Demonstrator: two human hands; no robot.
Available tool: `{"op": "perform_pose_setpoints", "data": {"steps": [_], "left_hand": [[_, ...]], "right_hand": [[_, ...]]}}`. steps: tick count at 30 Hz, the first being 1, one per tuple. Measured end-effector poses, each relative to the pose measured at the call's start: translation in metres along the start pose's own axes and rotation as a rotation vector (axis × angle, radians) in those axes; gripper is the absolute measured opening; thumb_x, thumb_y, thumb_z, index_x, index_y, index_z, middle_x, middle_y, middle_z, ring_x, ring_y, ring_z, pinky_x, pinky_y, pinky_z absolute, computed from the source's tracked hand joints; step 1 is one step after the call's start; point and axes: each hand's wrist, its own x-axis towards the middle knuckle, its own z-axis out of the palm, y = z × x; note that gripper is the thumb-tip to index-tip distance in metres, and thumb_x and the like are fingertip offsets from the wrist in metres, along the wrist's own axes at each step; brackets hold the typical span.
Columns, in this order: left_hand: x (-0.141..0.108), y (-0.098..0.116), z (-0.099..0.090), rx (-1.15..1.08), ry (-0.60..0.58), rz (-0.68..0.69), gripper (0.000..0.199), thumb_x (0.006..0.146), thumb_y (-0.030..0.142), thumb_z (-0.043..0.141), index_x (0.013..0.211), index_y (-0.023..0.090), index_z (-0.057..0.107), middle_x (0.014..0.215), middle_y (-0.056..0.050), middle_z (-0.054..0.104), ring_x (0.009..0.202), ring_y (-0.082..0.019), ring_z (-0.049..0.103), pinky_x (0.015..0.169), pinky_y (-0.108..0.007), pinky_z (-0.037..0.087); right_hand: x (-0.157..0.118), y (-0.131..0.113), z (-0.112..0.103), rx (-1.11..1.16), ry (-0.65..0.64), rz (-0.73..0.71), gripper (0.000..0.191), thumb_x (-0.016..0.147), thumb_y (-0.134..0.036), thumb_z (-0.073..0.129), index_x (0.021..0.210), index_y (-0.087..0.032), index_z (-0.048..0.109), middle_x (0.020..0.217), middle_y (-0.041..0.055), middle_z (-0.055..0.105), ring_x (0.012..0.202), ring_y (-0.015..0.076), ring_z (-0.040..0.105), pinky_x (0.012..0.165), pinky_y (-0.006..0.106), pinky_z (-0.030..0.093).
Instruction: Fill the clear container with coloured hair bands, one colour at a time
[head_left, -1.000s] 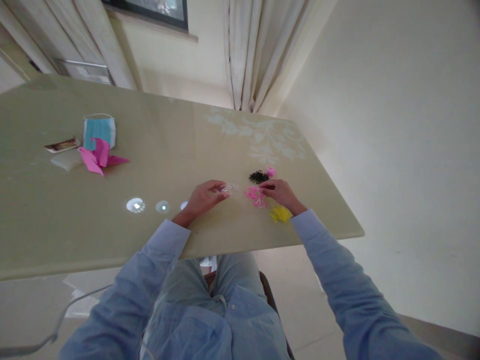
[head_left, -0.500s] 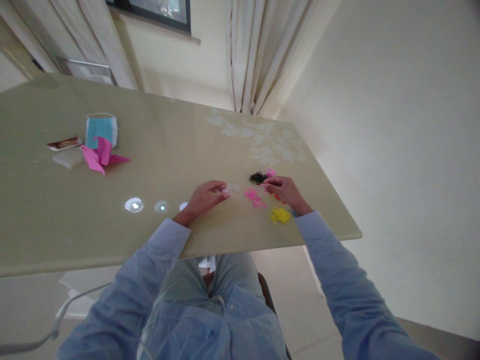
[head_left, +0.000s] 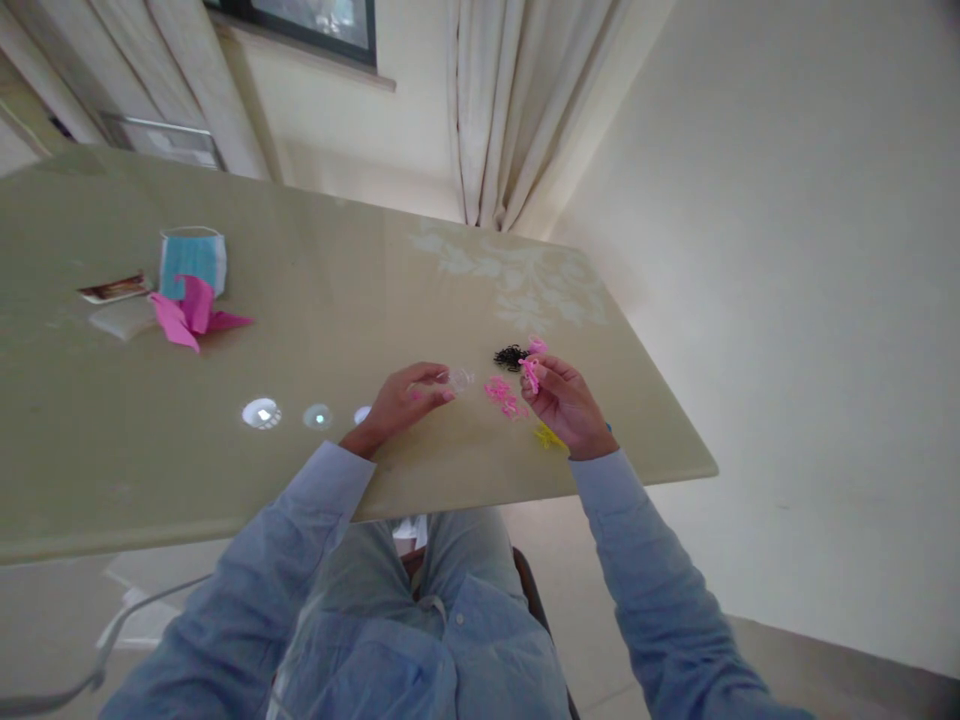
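Note:
My left hand (head_left: 401, 402) rests at the table with thumb and fingers closed around a small clear plastic container (head_left: 460, 380). To its right, my right hand (head_left: 566, 405) is raised a little and pinches some pink rubber bands (head_left: 531, 375) at its fingertips. A loose pile of pink rubber bands (head_left: 502, 395) lies between the two hands. Just behind it is a heap of black bands (head_left: 510, 357), with a pale pink bit (head_left: 537, 345) beside it. Yellow bands (head_left: 547, 436) show partly from under my right hand, and a speck of blue (head_left: 609, 427) peeks out near the wrist.
On the left of the glossy table (head_left: 337, 290) lie a blue face mask (head_left: 193, 262), a pink folded-paper shape (head_left: 196, 315), a small printed card (head_left: 114, 289) and a whitish translucent packet (head_left: 124, 319). A wall (head_left: 787, 300) stands to the right; curtains (head_left: 499, 110) hang behind.
My right hand has lifted from beside the black heap and turned, bringing up pink rubber bands and covering more of the yellow pile. My left hand stays on the clear container.

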Motion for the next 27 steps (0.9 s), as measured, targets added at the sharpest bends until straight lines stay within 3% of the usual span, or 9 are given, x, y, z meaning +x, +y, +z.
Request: {"op": "perform_pose_setpoints", "data": {"steps": [5, 9, 12, 14, 20, 27], "left_hand": [[0.0, 0.0, 0.0, -0.01, -0.001, 0.005, 0.049, 0.072, 0.055, 0.077, 0.103, 0.018, 0.075, 0.104, -0.011, 0.079, 0.095, -0.028, 0.075, 0.09, -0.041, 0.059], [0.0, 0.002, -0.001, 0.014, -0.007, 0.024, 0.049, 0.072, 0.055, 0.077, 0.103, 0.017, 0.075, 0.105, -0.011, 0.078, 0.095, -0.027, 0.074, 0.091, -0.039, 0.058], [0.0, 0.003, -0.001, 0.04, -0.017, 0.038, 0.048, 0.072, 0.055, 0.076, 0.103, 0.018, 0.075, 0.106, -0.011, 0.078, 0.096, -0.027, 0.074, 0.092, -0.038, 0.057], [0.0, 0.003, -0.001, 0.045, -0.028, 0.049, 0.046, 0.073, 0.054, 0.076, 0.103, 0.019, 0.075, 0.105, -0.01, 0.078, 0.096, -0.026, 0.073, 0.091, -0.038, 0.057], [0.0, 0.003, -0.002, 0.044, -0.039, 0.062, 0.044, 0.074, 0.051, 0.075, 0.104, 0.019, 0.075, 0.104, -0.009, 0.078, 0.096, -0.026, 0.073, 0.09, -0.037, 0.057], [0.0, 0.005, -0.001, 0.035, -0.05, 0.075, 0.043, 0.074, 0.05, 0.076, 0.103, 0.018, 0.075, 0.103, -0.009, 0.078, 0.096, -0.025, 0.072, 0.089, -0.036, 0.056]], "right_hand": [[0.0, 0.008, 0.012, -0.057, 0.013, -0.024, 0.028, 0.065, -0.038, 0.091, 0.085, -0.023, 0.079, 0.073, -0.0033, 0.072, 0.058, 0.0075, 0.061, 0.061, 0.02, 0.057], [-0.005, 0.016, 0.018, -0.472, 0.148, -0.315, 0.021, 0.076, -0.036, 0.084, 0.091, -0.022, 0.079, 0.083, 0.0022, 0.076, 0.071, 0.0144, 0.068, 0.068, 0.028, 0.058], [-0.011, 0.017, 0.021, -0.768, 0.123, -0.569, 0.013, 0.086, -0.032, 0.076, 0.095, -0.023, 0.079, 0.094, 0.0052, 0.077, 0.085, 0.0181, 0.07, 0.076, 0.031, 0.058], [-0.012, 0.016, 0.021, -0.886, 0.111, -0.665, 0.014, 0.088, -0.032, 0.072, 0.098, -0.024, 0.078, 0.096, 0.0059, 0.077, 0.087, 0.0193, 0.07, 0.08, 0.034, 0.058], [-0.009, 0.02, 0.014, -0.922, 0.176, -0.625, 0.024, 0.09, -0.041, 0.069, 0.107, -0.026, 0.076, 0.1, 0.0079, 0.075, 0.089, 0.0219, 0.07, 0.084, 0.038, 0.059], [-0.005, 0.033, 0.016, -0.844, 0.178, -0.582, 0.023, 0.089, -0.041, 0.072, 0.107, -0.025, 0.074, 0.098, 0.0066, 0.075, 0.087, 0.0205, 0.07, 0.082, 0.035, 0.059]]}}
